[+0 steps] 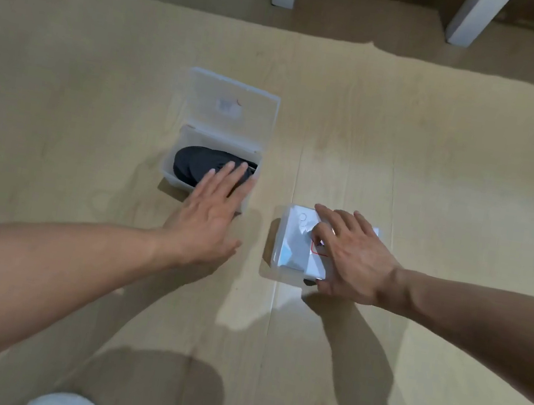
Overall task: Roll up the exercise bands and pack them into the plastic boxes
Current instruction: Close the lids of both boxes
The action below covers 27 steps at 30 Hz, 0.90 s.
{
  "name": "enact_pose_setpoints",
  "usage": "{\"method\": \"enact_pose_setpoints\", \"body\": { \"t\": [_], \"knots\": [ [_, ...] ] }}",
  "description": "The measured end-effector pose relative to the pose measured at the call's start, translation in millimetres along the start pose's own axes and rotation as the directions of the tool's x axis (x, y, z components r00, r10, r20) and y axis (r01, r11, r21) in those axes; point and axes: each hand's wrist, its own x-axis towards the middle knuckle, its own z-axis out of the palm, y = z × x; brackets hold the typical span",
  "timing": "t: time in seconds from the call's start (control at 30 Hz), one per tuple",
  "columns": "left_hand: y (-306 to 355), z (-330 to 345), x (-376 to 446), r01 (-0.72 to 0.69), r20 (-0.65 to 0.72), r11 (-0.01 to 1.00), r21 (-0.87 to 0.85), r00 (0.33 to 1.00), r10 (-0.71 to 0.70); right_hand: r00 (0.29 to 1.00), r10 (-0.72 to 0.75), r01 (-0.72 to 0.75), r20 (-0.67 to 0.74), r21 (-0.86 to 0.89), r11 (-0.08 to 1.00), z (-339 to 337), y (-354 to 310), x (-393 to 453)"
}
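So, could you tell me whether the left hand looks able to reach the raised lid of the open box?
Probably yes: the left hand already lies over the open box, and nothing stands between it and the raised lid.

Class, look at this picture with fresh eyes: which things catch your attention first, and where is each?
A clear open box at centre left holds a dark rolled band, with the left hand flat over its near corner. To its right, the right hand rests on a closed box on the pale wooden floor.
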Motion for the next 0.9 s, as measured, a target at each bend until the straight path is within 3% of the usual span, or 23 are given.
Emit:
{"method": "enact_pose_setpoints", "body": {
  "t": [0.1, 0.2, 0.3, 0.37, 0.5, 0.6, 0.7, 0.8, 0.83, 0.9],
  "knots": [
    [-22.7, -9.0, 8.0, 0.319, -0.019, 0.935, -0.155, 0.945, -0.325, 0.995, 0.086, -0.087, 0.059, 0.017, 0.996, -14.7, 30.7, 7.5],
    [-57.3, -15.5, 14.8, 0.425, 0.061, 0.882, -0.205, 0.905, -0.422, 0.962, 0.237, -0.244, 0.134, 0.038, 0.969, -35.9, 60.6, 17.6],
    [-71.4, -16.2, 13.1, 0.37, 0.041, 0.908, -0.197, 0.928, -0.37, 0.945, 0.306, -0.316, 0.113, 0.085, 0.945, -58.6, 71.1, 28.4],
    [-69.5, -17.3, 10.9, 0.316, -0.012, 0.931, -0.182, 0.946, -0.324, 0.941, 0.336, -0.337, 0.047, 0.247, 0.908, -68.5, 64.7, 40.7],
    [-50.6, -15.9, 4.9, 0.182, -0.012, 0.971, -0.155, 0.982, -0.186, 0.903, 0.428, -0.341, 0.035, 0.666, 0.663, -78.2, 40.1, 79.1],
    [-27.5, -13.0, 1.7, 0.082, 0.006, 0.984, -0.156, 0.997, -0.082, 0.895, 0.444, -0.306, 0.037, 0.775, 0.553, -88.6, 24.2, 97.0],
    [-4.9, -3.7, -4.6, 0.04, -0.016, 0.975, -0.218, 0.999, -0.044, 0.914, 0.396, -0.225, -0.083, 0.711, 0.667, -98.2, 6.6, 93.7],
    [2.7, 2.1, -17.6, 0.091, -0.071, 0.92, -0.38, 0.989, -0.127, 0.932, 0.326, -0.192, -0.157, 0.549, 0.813, -98.4, -9.6, 75.5],
    [0.6, 3.7, -22.1, 0.058, -0.108, 0.927, -0.371, 0.989, -0.105, 0.942, 0.292, -0.178, -0.164, 0.493, 0.852, -95.9, -14.0, 67.0],
    [-7.1, 6.1, -30.1, -0.154, -0.23, 0.958, -0.241, 0.968, 0.098, 0.963, 0.202, -0.109, -0.177, 0.429, 0.897, -87.8, -21.7, 48.8]
  ]
}}
